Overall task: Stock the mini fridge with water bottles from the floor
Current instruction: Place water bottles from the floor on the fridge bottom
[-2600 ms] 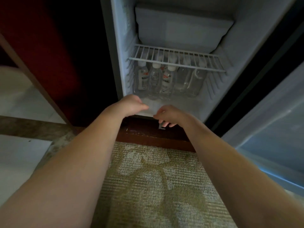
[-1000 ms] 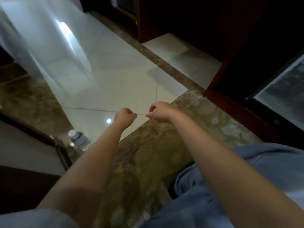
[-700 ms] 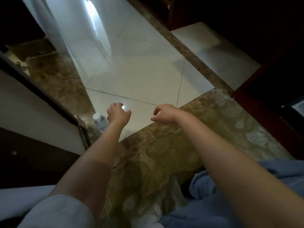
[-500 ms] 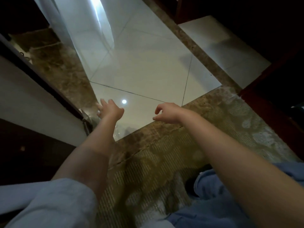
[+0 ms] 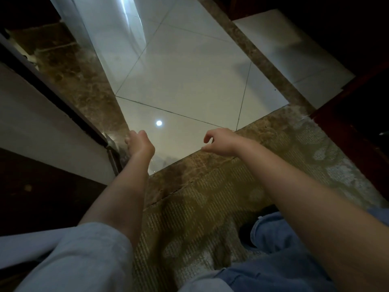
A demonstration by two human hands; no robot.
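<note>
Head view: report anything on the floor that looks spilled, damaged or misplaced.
Nothing stands out. The pale tiles show only a round light reflection, no puddle or crack, and the carpet lies flat. The left hand reaches into the corner by the wall and hides what is there; the right hand holds nothing.

Left hand (image 5: 139, 144) reaches over the pale floor tile (image 5: 189, 81) toward the corner by the dark frame (image 5: 63, 98). Its fingers are obscured, so the grip is undetermined. Right hand (image 5: 220, 142) hovers above the marble border (image 5: 189, 171), fingers loosely curled and holding nothing. Patterned carpet (image 5: 200, 218) lies below.
</note>
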